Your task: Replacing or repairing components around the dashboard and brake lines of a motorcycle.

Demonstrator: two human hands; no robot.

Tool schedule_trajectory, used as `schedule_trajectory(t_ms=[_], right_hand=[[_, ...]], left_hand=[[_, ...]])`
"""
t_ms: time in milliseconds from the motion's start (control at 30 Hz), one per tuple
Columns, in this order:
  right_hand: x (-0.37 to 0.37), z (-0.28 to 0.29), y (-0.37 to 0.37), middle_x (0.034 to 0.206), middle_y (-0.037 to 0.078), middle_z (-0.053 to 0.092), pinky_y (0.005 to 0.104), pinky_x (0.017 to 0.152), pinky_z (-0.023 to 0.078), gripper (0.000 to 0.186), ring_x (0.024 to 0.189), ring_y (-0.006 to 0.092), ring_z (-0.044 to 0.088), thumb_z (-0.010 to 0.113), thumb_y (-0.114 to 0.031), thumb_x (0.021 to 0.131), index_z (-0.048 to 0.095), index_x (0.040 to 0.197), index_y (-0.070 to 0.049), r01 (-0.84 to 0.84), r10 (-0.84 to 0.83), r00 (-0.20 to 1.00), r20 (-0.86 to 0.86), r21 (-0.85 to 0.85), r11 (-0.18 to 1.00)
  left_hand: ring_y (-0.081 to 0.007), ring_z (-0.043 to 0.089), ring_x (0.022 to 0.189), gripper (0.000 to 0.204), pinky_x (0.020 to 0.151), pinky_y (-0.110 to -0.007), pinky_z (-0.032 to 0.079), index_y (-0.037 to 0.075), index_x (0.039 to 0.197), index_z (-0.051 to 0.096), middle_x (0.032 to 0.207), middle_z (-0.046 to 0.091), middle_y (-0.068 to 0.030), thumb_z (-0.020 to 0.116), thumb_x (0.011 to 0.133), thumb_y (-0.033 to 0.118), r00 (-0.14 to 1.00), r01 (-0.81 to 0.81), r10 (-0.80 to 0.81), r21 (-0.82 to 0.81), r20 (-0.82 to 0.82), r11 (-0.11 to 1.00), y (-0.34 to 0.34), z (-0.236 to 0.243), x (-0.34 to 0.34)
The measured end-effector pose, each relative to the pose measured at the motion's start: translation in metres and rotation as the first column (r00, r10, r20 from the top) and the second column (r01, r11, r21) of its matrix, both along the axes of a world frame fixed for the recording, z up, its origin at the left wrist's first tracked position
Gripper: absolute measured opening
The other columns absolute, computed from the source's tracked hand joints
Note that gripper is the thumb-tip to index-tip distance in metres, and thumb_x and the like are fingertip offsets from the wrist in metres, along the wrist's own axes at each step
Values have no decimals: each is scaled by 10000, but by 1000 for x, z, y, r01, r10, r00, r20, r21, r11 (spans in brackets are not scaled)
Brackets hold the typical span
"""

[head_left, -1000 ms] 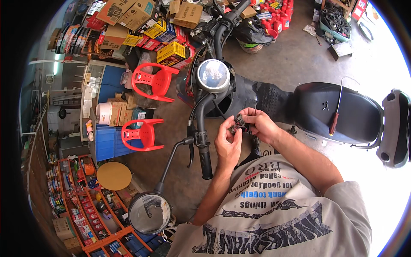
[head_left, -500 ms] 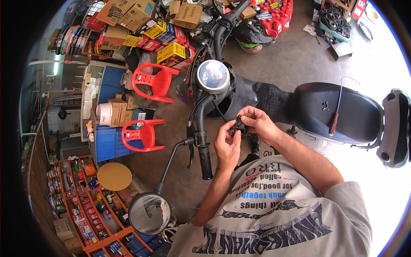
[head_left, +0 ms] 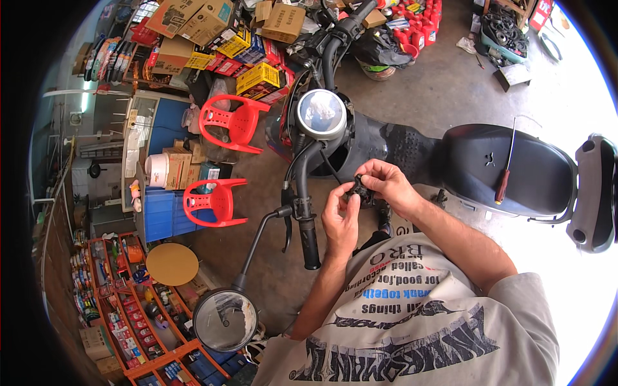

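Observation:
Between my two hands is a small black part point(head_left: 362, 190), with a dark cable running from it up toward the scooter's front; its exact kind I cannot make out. My left hand point(head_left: 341, 215) pinches its left side with thumb and fingers. From the upper right, my right hand point(head_left: 388, 183) grips it with thumb and forefinger, and my fingers hide much of it. Just left of my hands is the scooter's handlebar grip point(head_left: 309, 246), with a brake lever point(head_left: 287, 233) beside it. The round gauge point(head_left: 320, 114) sits above, at the middle of the handlebar.
A screwdriver point(head_left: 506, 174) with a reddish handle lies on the black seat point(head_left: 473, 161). The mirror point(head_left: 225, 321) sticks out at lower left. Two red plastic chairs point(head_left: 239, 125) stand to the left, near stacked boxes point(head_left: 257, 80). An orange shelf rack point(head_left: 138, 363) holds small goods.
My left fingers and thumb have shifted very slightly on the black part, which has turned a little. My right hand stays nearly still.

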State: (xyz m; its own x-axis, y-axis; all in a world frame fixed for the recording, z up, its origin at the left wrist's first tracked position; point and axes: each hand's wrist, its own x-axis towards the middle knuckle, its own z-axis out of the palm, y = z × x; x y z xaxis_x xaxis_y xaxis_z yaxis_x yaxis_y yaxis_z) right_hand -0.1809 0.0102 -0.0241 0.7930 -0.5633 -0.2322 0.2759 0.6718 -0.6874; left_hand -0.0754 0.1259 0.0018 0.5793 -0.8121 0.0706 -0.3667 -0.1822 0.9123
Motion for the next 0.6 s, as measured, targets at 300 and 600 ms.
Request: schedule_trajectory(t_ms=[300,600], right_hand=[[1,4,6,968,18,650,259,832,478,162,879,83,580,581,-45,925,621,1075,3,17,-16,1000,21,-38,999],[-1,4,7,943,40,678,259,795,512,160,848,86,613,607,-11,901,629,1057,18,3,0,1000,17,-145,989]], left_hand=[[-23,425,636,195,559,-172,350,23,1141,598,841,560,30,524,989,119,906,-117,86,-50,-415,992,2,-2,0],[-19,409,660,237,562,-171,329,32,1173,608,943,600,25,472,1009,137,812,-156,57,-122,-581,980,1,-5,2]])
